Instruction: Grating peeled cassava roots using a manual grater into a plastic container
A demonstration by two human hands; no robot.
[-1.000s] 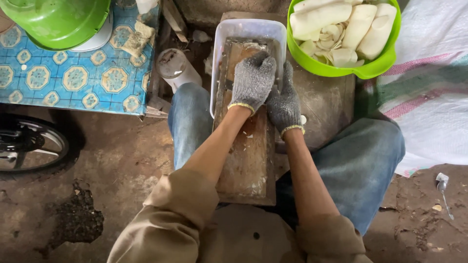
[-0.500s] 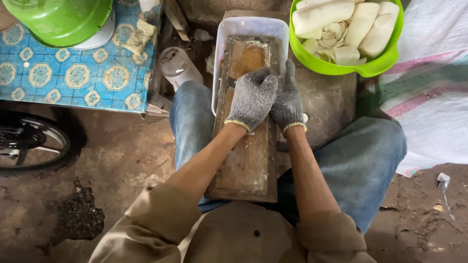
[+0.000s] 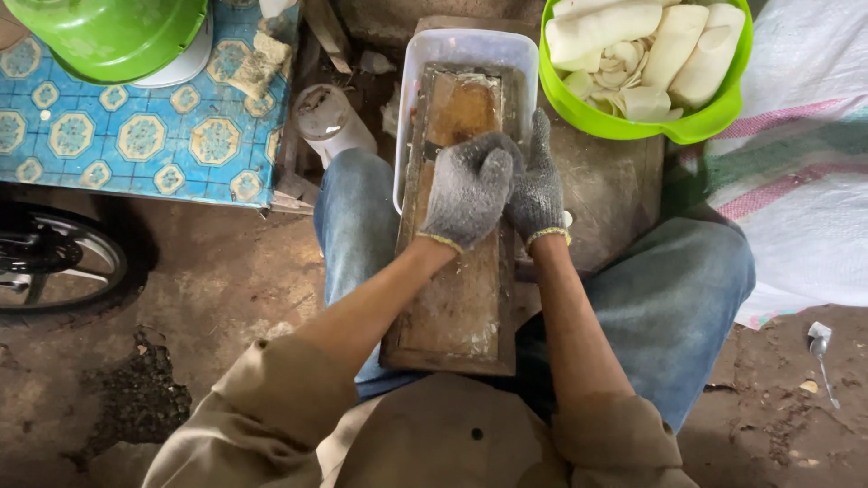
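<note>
Both hands in grey knit gloves, pressed together on a wooden board (image 3: pixel 457 289) that slopes from the lap up into a clear tub (image 3: pixel 466 45). Left hand (image 3: pixel 467 192) curled into a loose fist, knuckles up, pressing down on the board near its upper half; whatever is under the palm is hidden, cannot tell what it grips. Right hand (image 3: pixel 537 185) touching the left on its right side, fingers mostly closed around the left hand and the board edge, one finger sticking up; cannot tell if it holds anything itself. The board's far end rests inside the tub, just ahead of the hands; its surface there looks wet and orange-brown. Board's near end lies between the knees, on blue jeans. Green bowl (image 3: pixel 633 126) up and right of the right hand, near, holding peeled white roots (image 3: pixel 597 27) and thin slices. Blue patterned tile (image 3: pixel 117 136) well left of the left hand, with a green bucket (image 3: pixel 108 32) on it. White cylinder (image 3: pixel 330 122) just left of the tub, by the left knee. Wheel (image 3: pixel 54 258) far left. Striped sack (image 3: pixel 805 163) right of the right arm. Spoon (image 3: pixel 821 348) on the dirt, far right and low.
</note>
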